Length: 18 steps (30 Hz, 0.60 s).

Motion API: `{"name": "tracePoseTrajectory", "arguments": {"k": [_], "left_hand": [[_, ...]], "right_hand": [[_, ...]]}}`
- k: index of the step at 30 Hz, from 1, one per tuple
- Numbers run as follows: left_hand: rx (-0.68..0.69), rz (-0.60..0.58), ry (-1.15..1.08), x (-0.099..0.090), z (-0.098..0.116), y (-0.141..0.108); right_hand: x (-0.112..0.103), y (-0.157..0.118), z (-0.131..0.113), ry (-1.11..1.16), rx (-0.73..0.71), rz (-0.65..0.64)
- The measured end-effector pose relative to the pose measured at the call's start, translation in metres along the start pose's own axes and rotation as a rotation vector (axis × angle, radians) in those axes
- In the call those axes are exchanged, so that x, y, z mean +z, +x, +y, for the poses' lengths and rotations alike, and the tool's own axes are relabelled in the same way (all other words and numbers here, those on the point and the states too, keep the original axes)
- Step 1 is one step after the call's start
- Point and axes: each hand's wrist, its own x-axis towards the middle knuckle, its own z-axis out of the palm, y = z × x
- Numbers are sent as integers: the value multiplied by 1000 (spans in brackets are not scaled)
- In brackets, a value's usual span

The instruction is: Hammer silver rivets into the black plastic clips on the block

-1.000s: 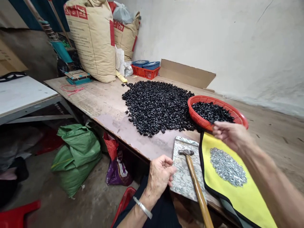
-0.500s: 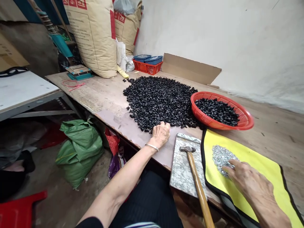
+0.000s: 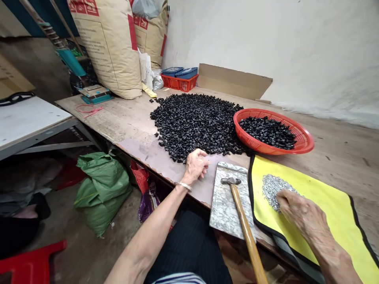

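My left hand (image 3: 195, 167) rests on the table with curled fingers at the near edge of a wide pile of small black plastic pieces (image 3: 195, 122). Whether it holds a piece, I cannot tell. My right hand (image 3: 296, 209) lies on a heap of tiny silver metal pieces (image 3: 274, 189) on a yellow black-edged mat (image 3: 325, 221), its fingertips at the heap. A red plastic basket (image 3: 308, 138) holds more black pieces (image 3: 268, 132). Between my hands, a claw hammer (image 3: 245, 225) lies on a stone-patterned plate (image 3: 225, 209).
The worn wooden table (image 3: 106, 122) ends at a near edge above a green sack (image 3: 102, 193). Paper sacks (image 3: 106, 47), an orange crate (image 3: 179, 83) and a cardboard flap (image 3: 233, 81) stand behind. A white table (image 3: 29, 118) stands to the left.
My left hand has moved up from near the plate to the edge of the black pile. My right hand has come from the basket's rim down onto the silver heap.
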Motion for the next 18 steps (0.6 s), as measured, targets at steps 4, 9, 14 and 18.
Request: {"name": "tracePoseTrajectory", "arguments": {"k": [4, 9, 14, 18], "left_hand": [[-135, -130, -623, -7, -3, -39], [-210, -121, -858, -8, -6, -76], [-301, -70, -962, 2, -3, -95], [-338, -77, -1026, 9, -2, -104]], "right_hand": [[-6, 2, 3, 141, 111, -32], [-25, -5, 1, 349, 258, -66], [-55, -37, -40, 751, 161, -12], [-66, -56, -87, 1003, -151, -191]]}}
